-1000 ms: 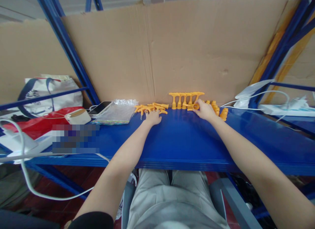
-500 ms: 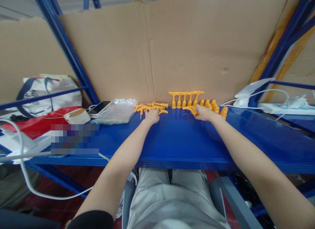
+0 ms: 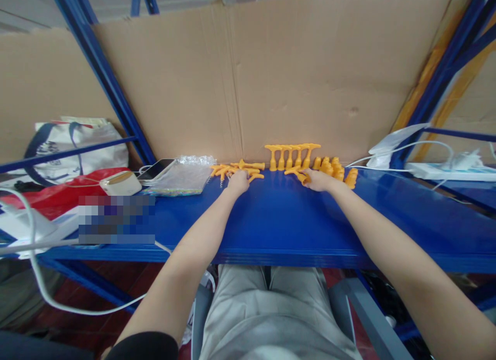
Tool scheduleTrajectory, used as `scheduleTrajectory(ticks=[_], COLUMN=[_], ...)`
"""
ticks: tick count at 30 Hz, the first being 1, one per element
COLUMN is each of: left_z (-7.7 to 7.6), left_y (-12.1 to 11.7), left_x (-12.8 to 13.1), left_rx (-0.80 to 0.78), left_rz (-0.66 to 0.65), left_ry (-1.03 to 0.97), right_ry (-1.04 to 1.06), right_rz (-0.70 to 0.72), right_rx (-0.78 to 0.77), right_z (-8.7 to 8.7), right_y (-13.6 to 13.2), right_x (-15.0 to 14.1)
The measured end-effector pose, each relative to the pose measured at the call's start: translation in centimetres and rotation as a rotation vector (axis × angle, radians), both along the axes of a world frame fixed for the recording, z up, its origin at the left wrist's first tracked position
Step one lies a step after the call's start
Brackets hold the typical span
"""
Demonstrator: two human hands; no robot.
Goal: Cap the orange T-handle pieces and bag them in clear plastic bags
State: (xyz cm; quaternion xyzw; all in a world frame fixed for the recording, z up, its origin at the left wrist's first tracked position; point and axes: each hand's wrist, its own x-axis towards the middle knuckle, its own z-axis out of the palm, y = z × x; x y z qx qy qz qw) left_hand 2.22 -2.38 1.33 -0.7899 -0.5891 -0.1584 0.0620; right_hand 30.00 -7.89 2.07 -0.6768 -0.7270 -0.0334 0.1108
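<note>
My left hand (image 3: 238, 182) is closed at the front of a pile of orange corkscrews (image 3: 222, 170), and an orange corkscrew handle (image 3: 256, 176) pokes out on its right side. Thin metal spirals show at the pile's left front. My right hand (image 3: 318, 180) is closed around an orange T-shaped corkscrew (image 3: 297, 172), tilted low over the table with its crossbar to the left; the fingertips are partly hidden. Behind it, several capped corkscrews (image 3: 291, 154) stand upright in a row. Orange sleeves (image 3: 335, 168) stand grouped beyond my right wrist.
A blue metal table (image 3: 279, 220) backs onto a cardboard sheet (image 3: 294, 76). To the left lie a clear plastic bag (image 3: 180, 176), a phone (image 3: 157, 170), a white box-like device (image 3: 122, 183) and a red bag (image 3: 65, 192). White cables and a power strip (image 3: 449, 170) lie right.
My right hand has shifted slightly left with the T-shaped corkscrew, whose crossbar now sits a little further left. My left hand has barely moved at the pile.
</note>
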Motion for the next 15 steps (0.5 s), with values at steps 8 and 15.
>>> scheduleTrajectory(ticks=[8,15], left_z=[0.5,0.8], left_y=[-0.4,-1.4], left_x=[0.0,0.1], left_rx=[0.003,-0.007], left_rz=[0.037,0.102], left_ry=[-0.004,0.083], right_ry=[-0.077,-0.077], right_rz=[0.065,0.084], right_rx=[-0.017,0.006], right_z=[-0.4,-0.3], right_y=[0.7,0.6], right_x=[0.0,0.0])
